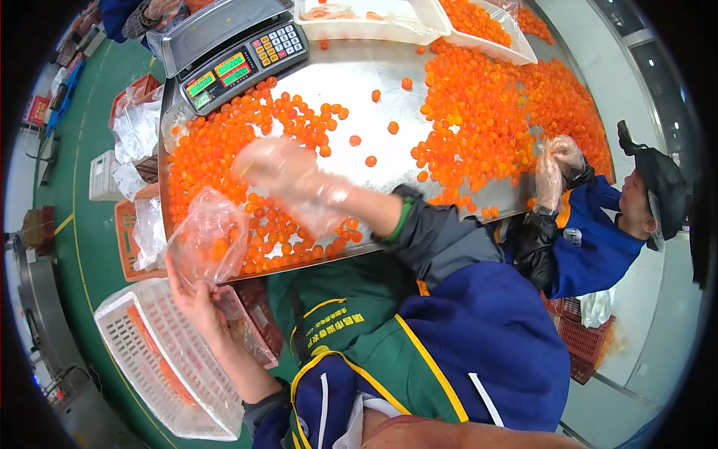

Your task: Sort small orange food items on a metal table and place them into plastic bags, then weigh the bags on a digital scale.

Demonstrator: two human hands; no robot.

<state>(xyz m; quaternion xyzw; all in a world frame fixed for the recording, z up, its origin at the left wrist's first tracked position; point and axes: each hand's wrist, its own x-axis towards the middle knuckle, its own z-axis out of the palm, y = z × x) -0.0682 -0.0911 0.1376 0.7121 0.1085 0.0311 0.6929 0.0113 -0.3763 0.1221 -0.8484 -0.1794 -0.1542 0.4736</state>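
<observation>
Bare of any glove, my left hand (196, 306) grips the rim of a clear plastic bag (210, 230) at the table's near left corner; a few orange balls, likely salted egg yolks, show in it. My right hand (275, 163), in a clear plastic glove, is blurred above the loose orange balls (207, 146) on the metal table (348, 179). Whether its fingers hold anything cannot be seen. Behind that pile stands a digital scale (241, 62) with a steel tray.
A co-worker's gloved hands (552, 163) are at the right, beside a larger orange pile (477, 123). White trays (370, 28) stand along the far side. A white plastic crate (168, 359) is below my left arm; an orange crate (126, 241) stands left of the table.
</observation>
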